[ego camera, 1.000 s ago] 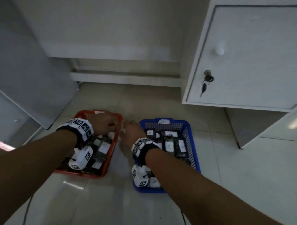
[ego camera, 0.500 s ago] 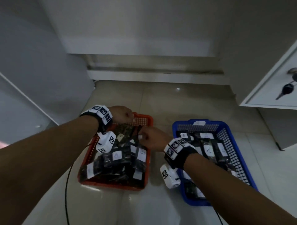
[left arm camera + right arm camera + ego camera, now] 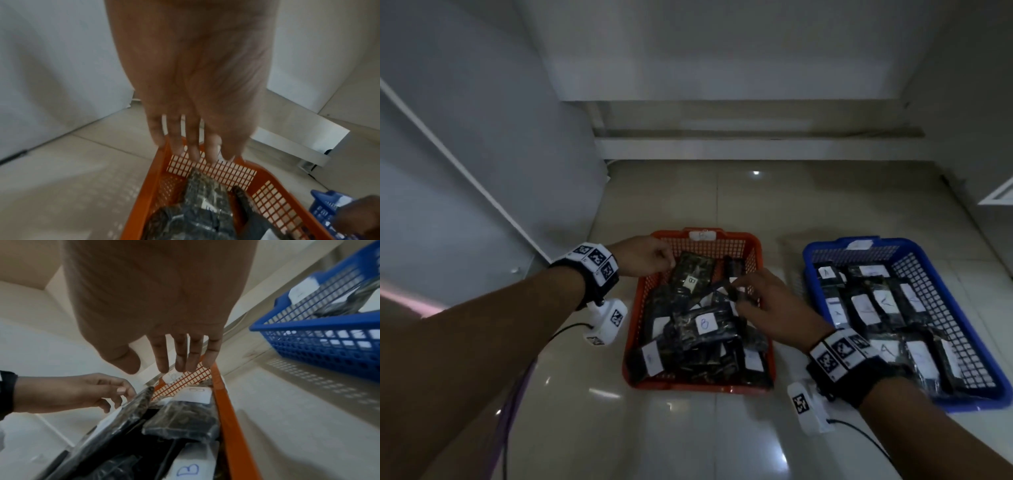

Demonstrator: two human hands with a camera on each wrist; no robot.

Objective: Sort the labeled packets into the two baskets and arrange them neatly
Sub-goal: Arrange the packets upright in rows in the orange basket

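Observation:
An orange basket [image 3: 671,235] [image 3: 144,191] [image 3: 226,410] holds a loose pile of black packets with white B labels [image 3: 703,323]. To its right, the blue basket [image 3: 811,250] [image 3: 308,322] holds packets marked A [image 3: 863,308] in rows. My left hand [image 3: 650,257] [image 3: 197,146] hovers at the orange basket's far left corner. Its fingertips touch the top edge of a tilted packet [image 3: 691,274] [image 3: 139,402]. My right hand [image 3: 763,301] [image 3: 164,363] hangs over the basket's right side, fingers straight, nothing between them.
Both baskets stand on a glossy tiled floor [image 3: 688,428]. A grey panel [image 3: 482,171] rises on the left and a low white ledge [image 3: 756,144] runs along the back wall. Thin cables [image 3: 859,431] trail from the wrist cameras across the floor.
Both hands moved from the gap between the baskets to over the orange basket. The view swung left and closer, and the white cabinet left the frame.

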